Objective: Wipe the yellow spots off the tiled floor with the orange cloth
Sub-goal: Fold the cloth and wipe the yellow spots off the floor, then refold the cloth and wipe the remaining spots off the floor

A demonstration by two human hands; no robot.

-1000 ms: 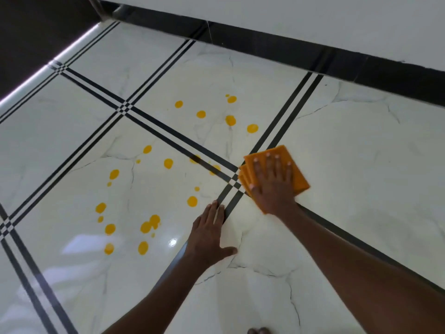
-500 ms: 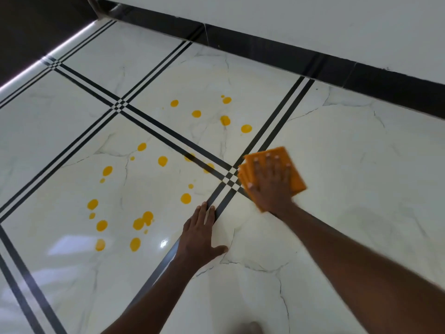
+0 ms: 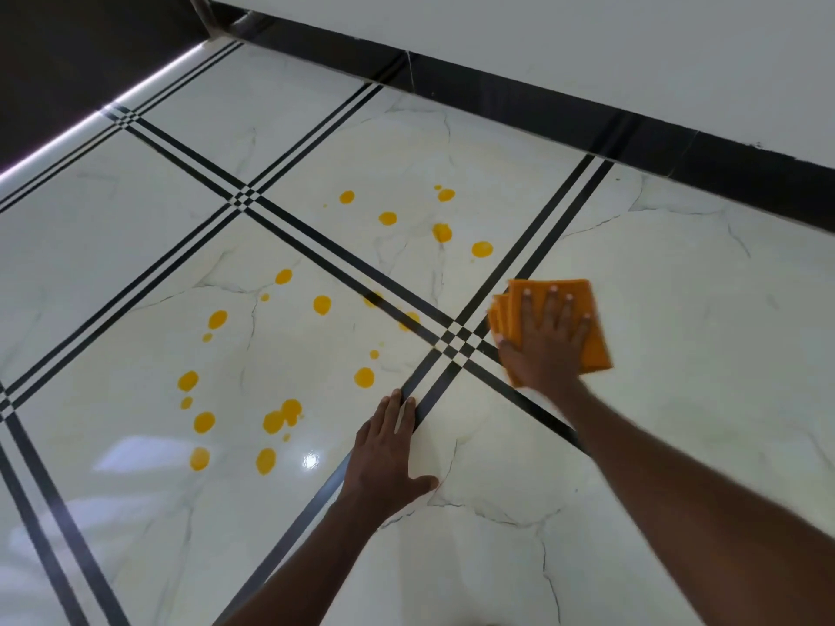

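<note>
Orange cloth (image 3: pixel 587 309): soft, folded, light; right hand (image 3: pixel 544 343) fingers spread flat on top; left hand (image 3: pixel 384 454) flat on floor (image 3: pixel 677 309). Prob. slides easily w/ palm pressure.

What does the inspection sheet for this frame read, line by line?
Surface: glossy white tiled floor with black double lines.
Job's things: folded orange cloth flat on the floor right of the line crossing; yellow spots unwiped on two tiles to its left.
Clutter: nothing seen.
Hands: right hand pressed flat on the cloth; left hand flat on the floor, bracing.
Cables: nothing seen.
Surroundings: white wall with black skirting.
</note>
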